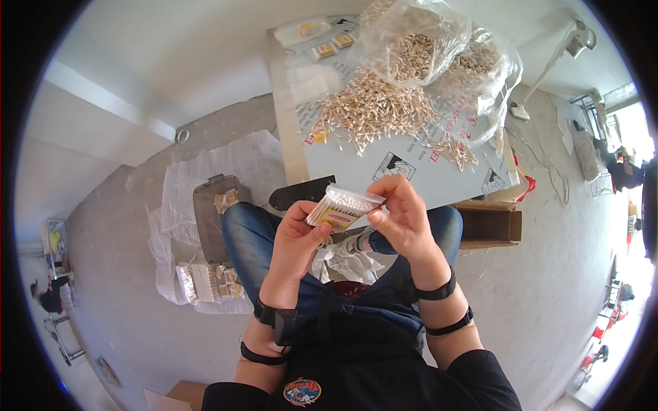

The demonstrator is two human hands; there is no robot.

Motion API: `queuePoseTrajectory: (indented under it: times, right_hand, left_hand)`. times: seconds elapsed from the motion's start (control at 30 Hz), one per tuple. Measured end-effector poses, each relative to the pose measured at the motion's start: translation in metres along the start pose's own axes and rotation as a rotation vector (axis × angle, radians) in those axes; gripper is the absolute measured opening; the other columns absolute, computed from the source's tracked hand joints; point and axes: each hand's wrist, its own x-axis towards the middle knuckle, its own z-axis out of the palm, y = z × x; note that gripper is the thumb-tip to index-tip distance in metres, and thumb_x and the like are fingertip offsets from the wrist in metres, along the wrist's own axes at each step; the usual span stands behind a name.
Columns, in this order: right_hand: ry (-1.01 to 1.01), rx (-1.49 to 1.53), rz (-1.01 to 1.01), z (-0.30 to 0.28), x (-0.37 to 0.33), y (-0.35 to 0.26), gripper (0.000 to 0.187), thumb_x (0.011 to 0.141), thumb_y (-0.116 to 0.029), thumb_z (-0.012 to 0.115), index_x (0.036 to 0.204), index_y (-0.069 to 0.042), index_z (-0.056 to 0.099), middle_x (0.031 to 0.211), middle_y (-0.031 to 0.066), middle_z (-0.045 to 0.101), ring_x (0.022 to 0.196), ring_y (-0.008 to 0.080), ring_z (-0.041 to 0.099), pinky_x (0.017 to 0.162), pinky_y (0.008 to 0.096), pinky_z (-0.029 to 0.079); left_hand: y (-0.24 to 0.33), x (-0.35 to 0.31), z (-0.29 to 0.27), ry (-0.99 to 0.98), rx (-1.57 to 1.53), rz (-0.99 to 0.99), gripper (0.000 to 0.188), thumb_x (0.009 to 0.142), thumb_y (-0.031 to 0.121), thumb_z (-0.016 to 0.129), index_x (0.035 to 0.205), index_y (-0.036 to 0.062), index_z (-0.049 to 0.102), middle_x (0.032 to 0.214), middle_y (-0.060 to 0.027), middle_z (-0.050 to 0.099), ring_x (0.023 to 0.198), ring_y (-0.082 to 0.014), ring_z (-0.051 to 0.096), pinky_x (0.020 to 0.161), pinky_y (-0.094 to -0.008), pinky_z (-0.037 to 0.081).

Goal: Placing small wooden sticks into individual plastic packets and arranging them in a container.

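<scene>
Above my lap, my left hand (296, 236) grips a small clear pack of cotton swabs (340, 209) with a yellow label, thumb on the front. The white tips face up toward the pack's upper edge. My right hand (406, 222) pinches the pack's clear plastic edge at its right end between thumb and fingers. Beyond both hands, a large heap of loose cotton swabs (375, 111) covers part of the table (325, 163). A smaller cluster of swabs (454, 152) lies to its right.
Large clear bags (449, 34) of swabs stand at the table's back right; small yellow packs (323, 51) lie back left. A grey bin (202, 222) and bubble wrap (257, 152) sit left on the floor. Right of my knee is a cardboard box (504, 227).
</scene>
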Motion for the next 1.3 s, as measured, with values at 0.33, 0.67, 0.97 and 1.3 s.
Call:
queuePoseTrajectory:
  times: [0.33,0.67,0.97,1.3]
  right_hand:
    - [-0.098,-0.444,-0.308,0.021,0.009,-0.007,0.034,0.067,0.004,0.079,0.098,-0.005,0.068,0.101,0.0064,0.064,0.101,0.0247,0.063,0.083,0.0354,0.051]
    - [-0.090,-0.455,-0.350,0.023,0.004,-0.020,0.039,0.061,0.000,0.082,0.098,-0.010,0.072,0.106,0.0060,0.062,0.111,0.0329,0.059,0.088,0.0426,0.050]
    - [-0.124,-0.514,-0.398,0.018,0.001,-0.022,0.041,0.061,0.001,0.082,0.098,-0.010,0.071,0.107,0.0069,0.062,0.112,0.0347,0.059,0.088,0.0445,0.051]
    - [-0.105,-0.450,-0.361,0.018,0.000,-0.018,0.039,0.061,0.002,0.082,0.097,-0.008,0.071,0.107,0.0069,0.063,0.114,0.0340,0.059,0.090,0.0435,0.050]
  left_hand:
    - [0.005,0.002,0.018,0.010,0.274,0.210,0.034,0.082,-0.004,0.073,0.111,0.0041,0.058,0.118,-0.0093,0.063,0.105,-0.0175,0.062,0.095,-0.0305,0.048]
    - [0.022,-0.002,0.023,-0.072,0.879,0.469,0.033,0.069,-0.008,0.075,0.098,0.0041,0.065,0.116,-0.0123,0.063,0.106,-0.0235,0.063,0.088,-0.0324,0.051]
    - [0.026,-0.002,0.034,-0.049,1.001,0.518,0.033,0.067,-0.005,0.078,0.097,0.0041,0.067,0.110,-0.0097,0.066,0.105,-0.0251,0.065,0.086,-0.0329,0.052]
    - [0.023,-0.002,0.037,0.018,0.949,0.405,0.030,0.067,-0.007,0.077,0.094,0.0032,0.068,0.113,-0.0122,0.065,0.108,-0.0251,0.063,0.088,-0.0338,0.052]
